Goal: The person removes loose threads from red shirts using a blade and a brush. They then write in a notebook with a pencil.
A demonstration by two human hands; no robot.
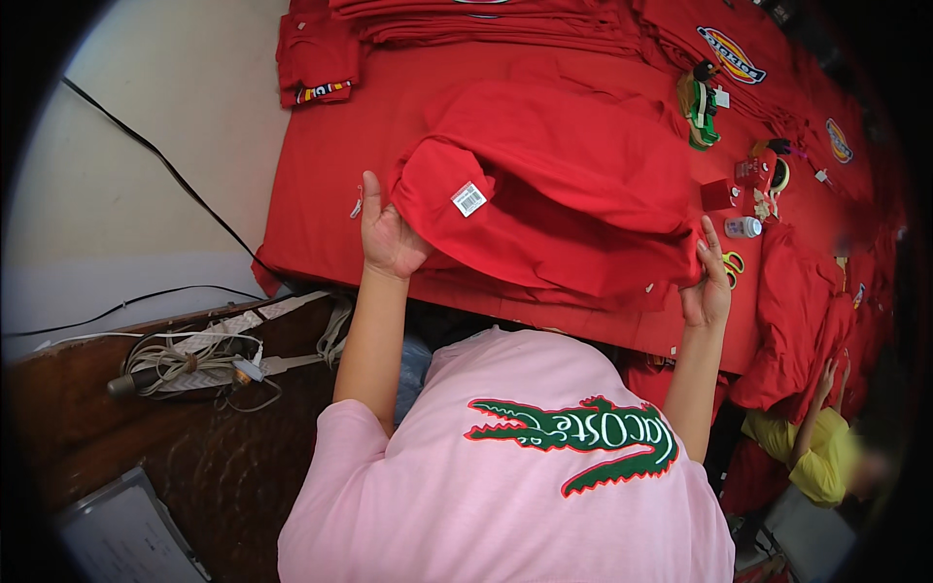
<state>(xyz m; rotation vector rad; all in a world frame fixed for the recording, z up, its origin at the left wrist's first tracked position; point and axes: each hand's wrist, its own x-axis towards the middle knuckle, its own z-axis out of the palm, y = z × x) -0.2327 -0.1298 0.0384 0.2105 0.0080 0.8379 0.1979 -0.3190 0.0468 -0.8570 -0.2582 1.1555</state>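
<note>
A red T-shirt (573, 165) is spread between my hands, lifted over the red cloth-covered table and sagging in the middle. A white barcode sticker (468, 199) shows on its folded-over left part. My left hand (397, 241) grips the left edge, thumb raised along the side and fingers tucked under the fabric, partly hidden. At the right edge, my right hand (709, 277) holds the cloth, its fingers partly behind the shirt. Yellow-handled scissors (733, 268) lie just to the right of that hand.
Stacks of folded red shirts (505, 27) line the far side of the table (330, 194). A white can (743, 227), a red box (721, 194) and a green tool (700, 112) are at right. Tangled cords (190, 364) lie left. A person in yellow (826, 457) works at lower right.
</note>
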